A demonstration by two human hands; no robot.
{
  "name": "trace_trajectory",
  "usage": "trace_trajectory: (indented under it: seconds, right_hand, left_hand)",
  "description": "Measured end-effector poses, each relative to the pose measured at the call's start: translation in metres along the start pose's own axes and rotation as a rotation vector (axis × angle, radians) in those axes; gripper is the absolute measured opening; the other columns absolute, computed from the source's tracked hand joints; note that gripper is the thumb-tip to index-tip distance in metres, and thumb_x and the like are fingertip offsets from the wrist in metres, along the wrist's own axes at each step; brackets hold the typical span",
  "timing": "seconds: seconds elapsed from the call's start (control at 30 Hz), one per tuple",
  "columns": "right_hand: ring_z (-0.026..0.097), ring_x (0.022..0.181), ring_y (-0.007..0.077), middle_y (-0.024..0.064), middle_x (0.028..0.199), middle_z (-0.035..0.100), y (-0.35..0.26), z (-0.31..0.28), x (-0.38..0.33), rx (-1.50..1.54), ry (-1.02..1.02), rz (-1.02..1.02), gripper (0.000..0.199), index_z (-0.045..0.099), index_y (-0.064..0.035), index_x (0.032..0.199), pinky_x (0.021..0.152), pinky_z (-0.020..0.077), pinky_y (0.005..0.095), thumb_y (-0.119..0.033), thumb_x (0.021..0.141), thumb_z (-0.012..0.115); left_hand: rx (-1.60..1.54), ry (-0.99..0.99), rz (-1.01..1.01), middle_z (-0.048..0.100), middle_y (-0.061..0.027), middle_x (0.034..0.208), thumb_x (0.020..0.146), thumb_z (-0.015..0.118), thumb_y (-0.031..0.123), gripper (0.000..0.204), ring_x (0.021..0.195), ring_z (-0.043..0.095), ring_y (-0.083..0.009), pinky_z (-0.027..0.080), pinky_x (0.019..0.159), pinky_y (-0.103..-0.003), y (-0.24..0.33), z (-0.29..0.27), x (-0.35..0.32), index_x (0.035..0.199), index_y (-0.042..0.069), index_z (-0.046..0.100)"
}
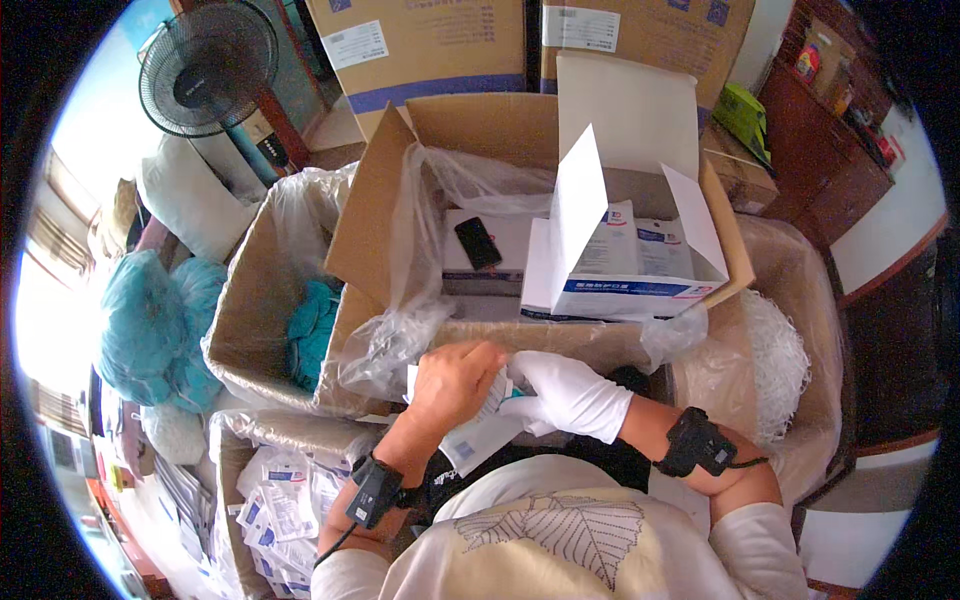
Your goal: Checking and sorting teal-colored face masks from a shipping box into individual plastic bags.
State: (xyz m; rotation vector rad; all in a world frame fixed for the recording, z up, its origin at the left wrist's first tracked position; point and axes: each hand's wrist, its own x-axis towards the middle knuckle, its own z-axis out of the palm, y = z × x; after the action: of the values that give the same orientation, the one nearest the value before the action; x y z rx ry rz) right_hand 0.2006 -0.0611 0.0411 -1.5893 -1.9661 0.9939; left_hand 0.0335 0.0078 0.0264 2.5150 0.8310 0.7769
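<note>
My bare left hand (455, 390) is closed around a flat white packet (478, 440) held in front of my body. Right beside it, my right hand (568, 397), in a white glove, has its fingers curled at the packet's edge. A small bit of teal material (515, 393) shows between the gloved fingers and the packet; its kind is hard to make out. Beyond my hands, an open white carton (628, 296) holds upright white and blue packets (660, 248). It rests in a large cardboard box (480, 120) lined with clear plastic.
A black phone (477, 243) lies on a white carton inside the large box. At left, a plastic-lined box (250, 240) holds teal pieces (318, 325); nearer, another contains several flat packets (285, 510). White stringy material (780, 365) sits at right. A fan (207, 70) stands back left.
</note>
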Motion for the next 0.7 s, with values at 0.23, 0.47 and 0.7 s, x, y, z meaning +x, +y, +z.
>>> trace_trajectory:
  seconds: [0.23,0.47,0.7]
  right_hand:
    - [0.057,0.081,0.0363,0.0166,0.088,0.059,0.018,0.015,0.001,-0.048,-0.136,-0.189,0.031,0.059,-0.0047,0.096,0.075,0.0445,0.0401,-0.03,0.078,0.059]
    - [0.061,0.078,0.0277,0.0166,0.088,0.062,0.03,0.017,-0.008,0.233,0.09,-0.042,0.028,0.056,-0.0015,0.105,0.07,0.0468,0.0342,-0.016,0.081,0.055]
    - [0.059,0.087,0.0353,0.0194,0.094,0.061,0.033,0.007,-0.018,0.435,0.086,-0.012,0.029,0.054,-0.0033,0.108,0.074,0.0463,0.0369,-0.018,0.083,0.053]
  left_hand:
    - [-0.033,-0.041,0.073,0.06,-0.0085,0.073,0.076,0.061,0.02,0.014,0.068,0.058,-0.0292,0.046,0.06,-0.039,-0.004,0.01,-0.006,0.081,0.007,0.058]
    - [-0.259,0.168,-0.38,0.037,-0.0228,0.129,0.07,0.072,0.022,0.076,0.116,0.041,-0.0309,0.031,0.098,-0.037,-0.02,-0.008,-0.014,0.129,-0.001,0.03]
    - [-0.635,0.26,-0.764,0.062,-0.0092,0.08,0.09,0.048,0.025,0.027,0.069,0.054,-0.0202,0.042,0.064,-0.036,-0.032,0.027,-0.041,0.091,-0.001,0.056]
